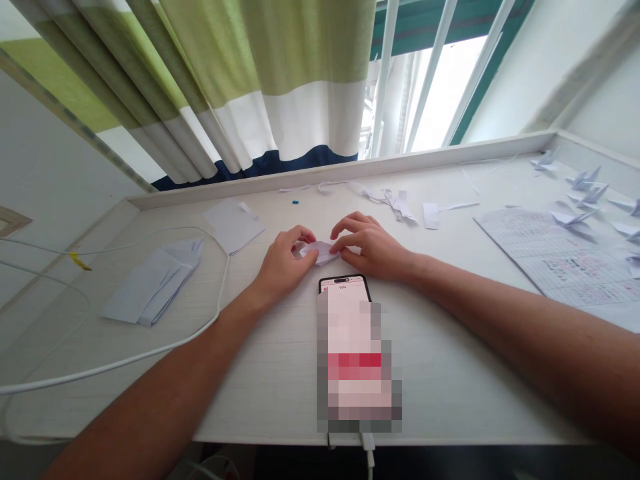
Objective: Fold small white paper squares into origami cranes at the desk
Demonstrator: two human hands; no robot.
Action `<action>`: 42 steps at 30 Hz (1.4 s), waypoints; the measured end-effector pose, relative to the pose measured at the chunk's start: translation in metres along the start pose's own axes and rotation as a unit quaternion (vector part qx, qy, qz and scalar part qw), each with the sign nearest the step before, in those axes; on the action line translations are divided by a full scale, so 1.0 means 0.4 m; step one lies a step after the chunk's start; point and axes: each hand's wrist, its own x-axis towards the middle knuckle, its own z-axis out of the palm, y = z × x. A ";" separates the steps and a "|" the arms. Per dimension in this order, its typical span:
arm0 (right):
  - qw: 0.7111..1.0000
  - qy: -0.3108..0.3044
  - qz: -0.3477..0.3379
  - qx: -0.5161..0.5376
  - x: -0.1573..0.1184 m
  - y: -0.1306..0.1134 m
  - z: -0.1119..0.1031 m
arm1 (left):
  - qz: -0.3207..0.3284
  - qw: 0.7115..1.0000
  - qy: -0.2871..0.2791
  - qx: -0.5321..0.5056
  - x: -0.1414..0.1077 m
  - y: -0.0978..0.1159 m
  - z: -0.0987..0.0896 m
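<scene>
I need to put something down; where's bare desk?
Bare desk flanks the phone, out to each forearm. Crowded: the right, with paper figures and sheet; the left, with papers and cable; between left hand and right hand, folded paper.

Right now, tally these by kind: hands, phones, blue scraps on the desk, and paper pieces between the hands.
Left hand and right hand: 2
Phone: 1
Blue scrap: 1
Paper piece between the hands: 1
Total: 5
</scene>
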 end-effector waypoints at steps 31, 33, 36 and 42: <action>0.999 -0.036 0.029 0.009 -0.007 0.007 -0.012 | 0.223 0.968 -0.108 0.044 0.028 -0.068 -0.100; 0.999 -0.030 0.029 0.021 -0.008 0.010 -0.009 | 0.225 0.967 -0.107 0.043 0.028 -0.069 -0.099; 0.999 -0.019 0.030 0.037 -0.010 0.012 -0.006 | 0.235 0.963 -0.124 0.049 0.028 -0.071 -0.099; 0.999 -0.033 0.014 0.040 -0.011 0.014 -0.008 | 0.249 0.957 -0.133 0.064 0.025 -0.061 -0.095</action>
